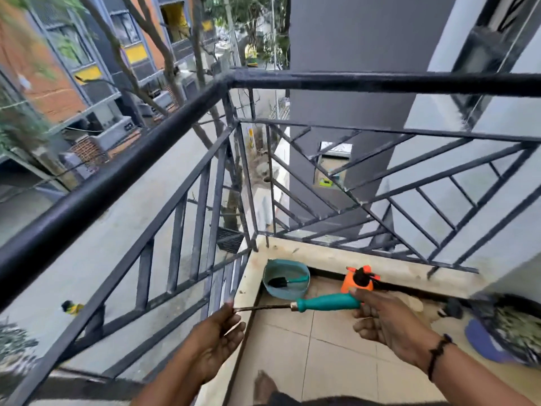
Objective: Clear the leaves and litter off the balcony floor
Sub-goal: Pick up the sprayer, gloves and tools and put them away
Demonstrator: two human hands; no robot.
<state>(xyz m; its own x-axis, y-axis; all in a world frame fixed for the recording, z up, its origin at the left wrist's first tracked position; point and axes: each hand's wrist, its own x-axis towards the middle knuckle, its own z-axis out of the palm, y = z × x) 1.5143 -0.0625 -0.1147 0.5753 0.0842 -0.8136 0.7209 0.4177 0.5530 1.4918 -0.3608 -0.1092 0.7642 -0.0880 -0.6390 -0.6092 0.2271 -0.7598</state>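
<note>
My right hand [383, 319] grips the teal handle of a small garden tool [328, 302] and holds it level above the tiled balcony floor [330, 358]. The tool's thin metal shaft points left. My left hand [221, 335] pinches the shaft's tip between its fingertips. A teal bowl [285, 290] sits in the floor's far corner with a small black-bladed trowel [285, 281] lying in it. An orange spray bottle [357, 281] stands just behind my right hand.
A black metal railing [140, 159] closes the balcony on the left and far sides, meeting at a corner post. A dark potted plant [515, 326] on a purple saucer stands at the right. My bare foot [265, 386] shows at the bottom edge.
</note>
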